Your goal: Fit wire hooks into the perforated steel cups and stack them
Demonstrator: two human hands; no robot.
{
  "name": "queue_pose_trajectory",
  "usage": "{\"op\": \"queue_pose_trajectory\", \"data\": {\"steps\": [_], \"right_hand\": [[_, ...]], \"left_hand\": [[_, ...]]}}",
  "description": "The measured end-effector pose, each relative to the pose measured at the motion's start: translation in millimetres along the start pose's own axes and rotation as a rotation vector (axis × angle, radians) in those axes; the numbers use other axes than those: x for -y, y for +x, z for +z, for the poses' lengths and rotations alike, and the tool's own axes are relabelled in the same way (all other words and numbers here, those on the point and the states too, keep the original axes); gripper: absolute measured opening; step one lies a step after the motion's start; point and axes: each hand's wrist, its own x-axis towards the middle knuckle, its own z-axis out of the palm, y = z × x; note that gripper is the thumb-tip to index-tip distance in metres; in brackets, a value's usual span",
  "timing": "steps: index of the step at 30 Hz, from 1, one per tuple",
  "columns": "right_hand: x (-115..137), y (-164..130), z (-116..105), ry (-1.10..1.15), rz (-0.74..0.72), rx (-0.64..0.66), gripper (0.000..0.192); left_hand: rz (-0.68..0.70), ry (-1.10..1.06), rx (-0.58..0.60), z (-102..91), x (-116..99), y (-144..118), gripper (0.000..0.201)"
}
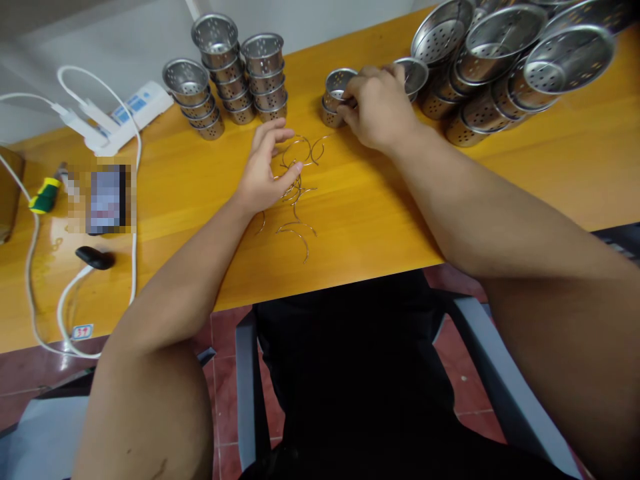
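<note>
My left hand [265,170] rests on a loose pile of thin curved wire handles [295,200] on the yellow wooden table [190,200], its fingers pinching one of the wires. My right hand [380,107] reaches further back and grips a small perforated steel basket [336,90] that sits on top of another one. A second small basket [413,73] lies tilted just right of that hand.
Three stacks of small steel baskets [235,80] stand at the back left. A heap of larger perforated baskets [505,60] fills the back right. A power strip with white cables [120,113], a phone [106,200], a screwdriver [45,193] and a black object [94,257] lie at the left.
</note>
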Motion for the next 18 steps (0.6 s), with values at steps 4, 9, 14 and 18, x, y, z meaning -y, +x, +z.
{"op": "queue_pose_trajectory", "data": {"steps": [4, 9, 14, 18], "right_hand": [[-1.5, 0.9, -0.6, -0.012, 0.016, 0.019, 0.026], [-4.8, 3.8, 2.3, 0.036, 0.014, -0.022, 0.039], [15.5, -3.6, -19.6, 0.090, -0.084, -0.117, 0.031], [51.7, -19.3, -37.2, 0.088, -0.309, -0.040, 0.039]], "left_hand": [[-0.043, 0.022, 0.003, -0.5, -1.7, 0.7, 0.073], [-0.034, -0.005, 0.011, -3.2, -3.6, 1.4, 0.076], [-0.064, 0.015, 0.025, -2.4, 0.2, 0.5, 0.087], [-0.076, -0.059, -0.034, 3.9, 10.3, 0.5, 0.111]]}}
